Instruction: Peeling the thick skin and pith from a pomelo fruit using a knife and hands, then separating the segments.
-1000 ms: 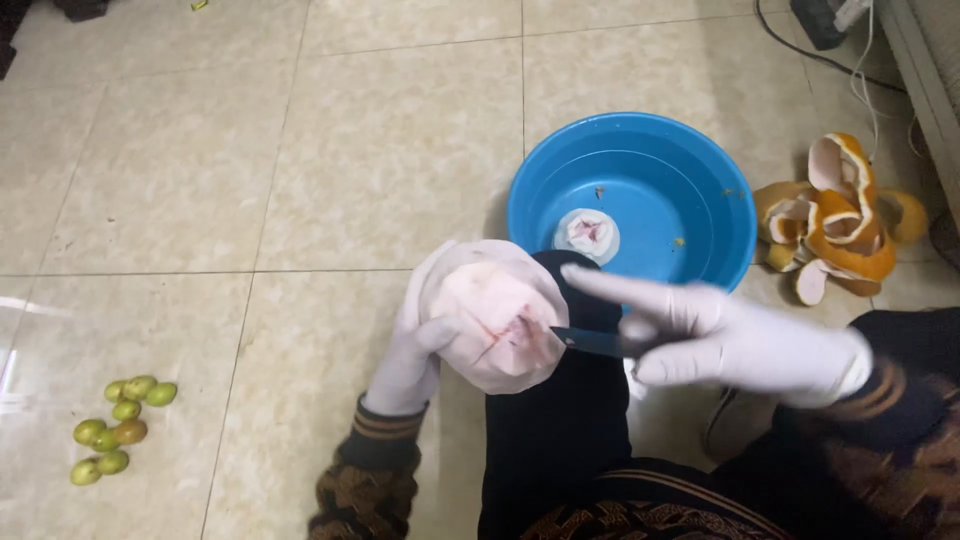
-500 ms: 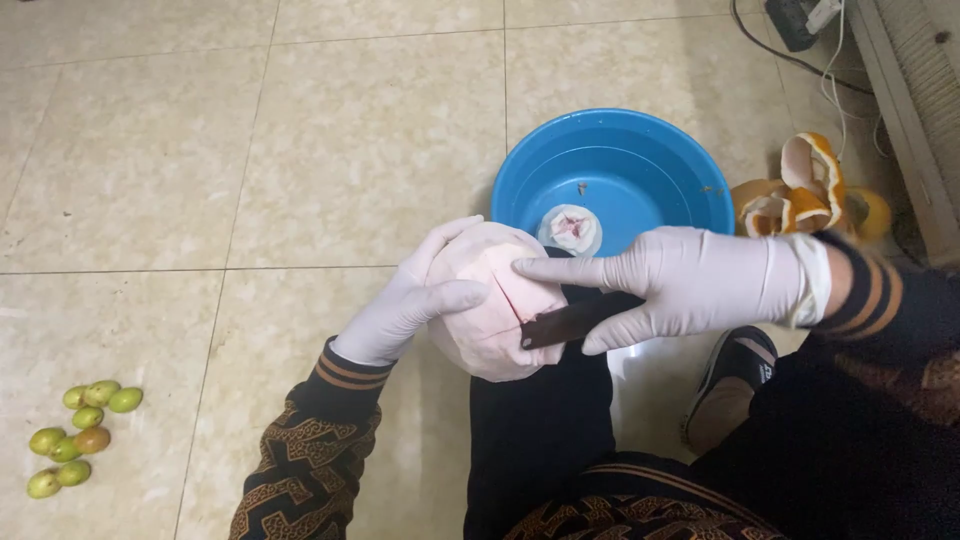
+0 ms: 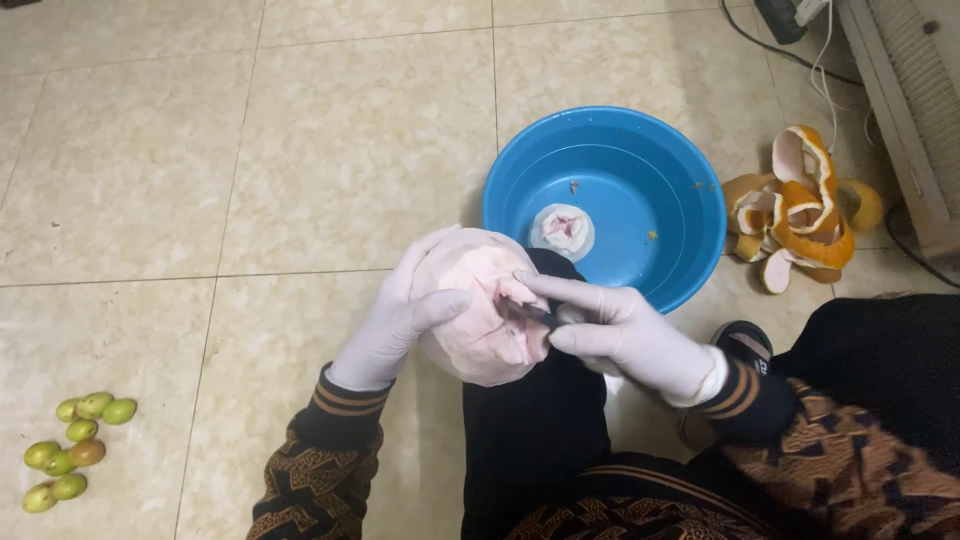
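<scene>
My left hand (image 3: 395, 320), in a white glove, cups a large peeled pinkish-white citrus fruit (image 3: 480, 310) from its left side, thumb laid over the front. My right hand (image 3: 615, 330), also gloved, grips a small dark knife (image 3: 535, 313) whose blade is pushed into a slit on the fruit's right side; the index finger lies along the blade. The fruit is held above my dark trouser leg, just in front of a blue plastic basin (image 3: 640, 165). A small piece of white pith (image 3: 562, 230) lies inside the basin.
A pile of orange-and-white peel (image 3: 800, 210) lies on the tiled floor right of the basin. Several small green fruits (image 3: 70, 450) sit at the lower left. Cables and a white appliance (image 3: 905, 100) run along the upper right. A shoe (image 3: 742, 345) shows near my right wrist.
The right hand has shifted lower and closer to the fruit, the knife going deeper into the slit. The left thumb has moved over the fruit's front. The view has shifted slightly.
</scene>
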